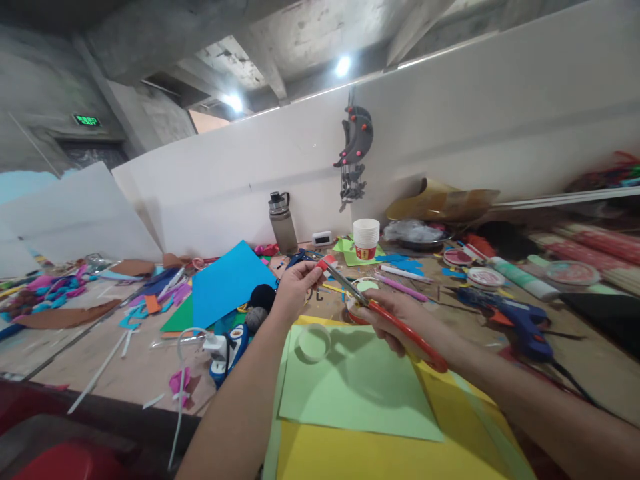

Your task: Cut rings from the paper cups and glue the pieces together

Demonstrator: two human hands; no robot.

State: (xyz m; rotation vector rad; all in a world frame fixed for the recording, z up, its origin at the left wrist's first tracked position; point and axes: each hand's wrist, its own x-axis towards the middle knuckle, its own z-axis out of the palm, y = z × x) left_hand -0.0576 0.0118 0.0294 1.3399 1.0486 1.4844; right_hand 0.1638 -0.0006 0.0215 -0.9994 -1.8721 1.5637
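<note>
My left hand (299,283) pinches a small red-and-white piece (327,263) between thumb and fingertips. My right hand (393,313) grips a pair of scissors (407,333) by the red handles, with the blades pointing up and left. The blade tips reach the red-and-white piece; whether they are cutting into it I cannot tell. Beneath both hands lies a light green sheet (355,393) on top of a yellow sheet (345,453). A pale ring (301,347) rests on the green sheet's upper left part.
Behind my hands stand stacked paper cups (366,233) and a grey bottle (283,225). To the right lies a blue glue gun (525,320). Blue card (227,283) and a power strip (231,353) with a white cable are at left. Scraps litter the table.
</note>
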